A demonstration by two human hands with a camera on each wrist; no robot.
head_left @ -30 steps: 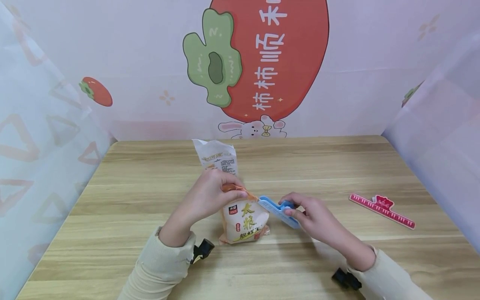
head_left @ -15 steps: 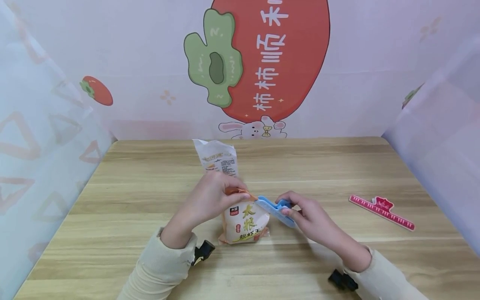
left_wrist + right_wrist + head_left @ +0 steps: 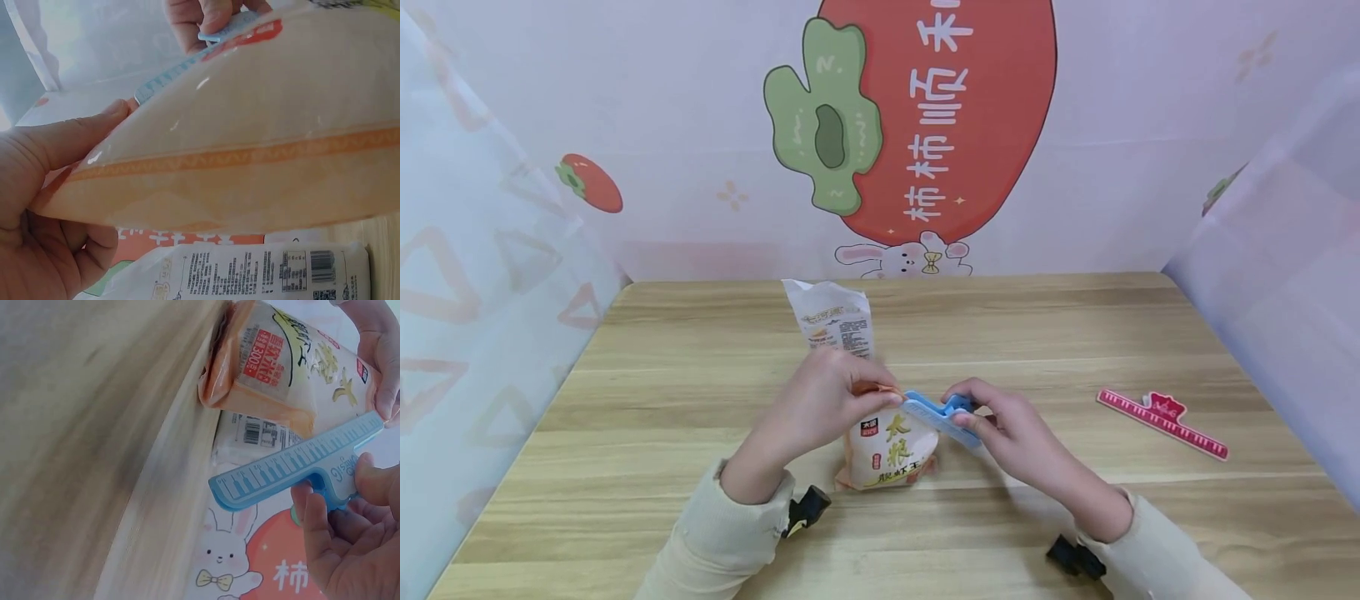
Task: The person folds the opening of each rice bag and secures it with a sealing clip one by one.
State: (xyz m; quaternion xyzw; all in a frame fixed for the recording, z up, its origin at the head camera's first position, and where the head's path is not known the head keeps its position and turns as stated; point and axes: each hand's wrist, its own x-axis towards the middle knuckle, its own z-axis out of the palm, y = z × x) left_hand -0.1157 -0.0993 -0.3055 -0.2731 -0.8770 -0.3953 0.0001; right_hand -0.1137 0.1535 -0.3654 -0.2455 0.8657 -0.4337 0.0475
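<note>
Overhead: left hand (image 3: 820,408) pinches the top of the rice bag (image 3: 887,450), standing on the table (image 3: 625,433). Right hand (image 3: 1011,433) grips the blue clip (image 3: 936,415), tip just beside the left fingertips. Second bag (image 3: 831,317) beyond the left fingers; red clip (image 3: 1161,419) well right.
Left wrist: thumb (image 3: 69,140) and fingers curled round the bag's edge, clip (image 3: 181,69) behind it.
Right wrist: fingers (image 3: 319,534) clenched on the clip handle, blade beside the bag (image 3: 281,369).

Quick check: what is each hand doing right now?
Left hand: grips the top of the rice bag.
Right hand: pinches the blue clip.
</note>
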